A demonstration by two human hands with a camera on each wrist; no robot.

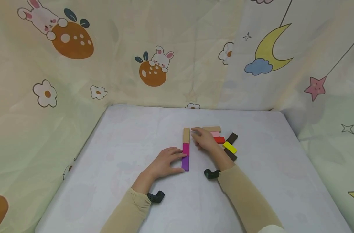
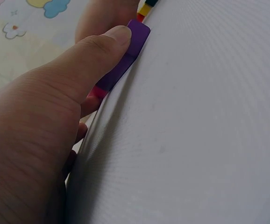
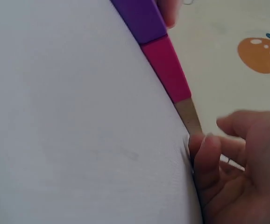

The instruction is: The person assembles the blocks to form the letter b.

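Observation:
A beige block [image 1: 186, 135], a magenta block [image 1: 186, 149] and a purple block [image 1: 185, 164] lie end to end in a straight row on the white tabletop. My left hand [image 1: 163, 162] is on the row's left side, fingers mostly straight. Its thumb touches the purple block [image 2: 137, 37] near the closest end, and the forefinger reaches the purple-magenta joint. At the far end, my right hand [image 1: 204, 139] is just right of the beige block, fingers loosely bent. In the right wrist view, its fingertips are right at the beige block [image 3: 188, 114], covering the rest of it.
Right of the right hand lie another beige block [image 1: 213, 129], a pink block [image 1: 215, 133] and a red block [image 1: 219, 140], partly covered by that hand. Beyond them a yellow block [image 1: 230, 147] lies between two dark blocks [image 1: 231, 138]. Printed cloth [image 1: 118, 64] hangs behind the table.

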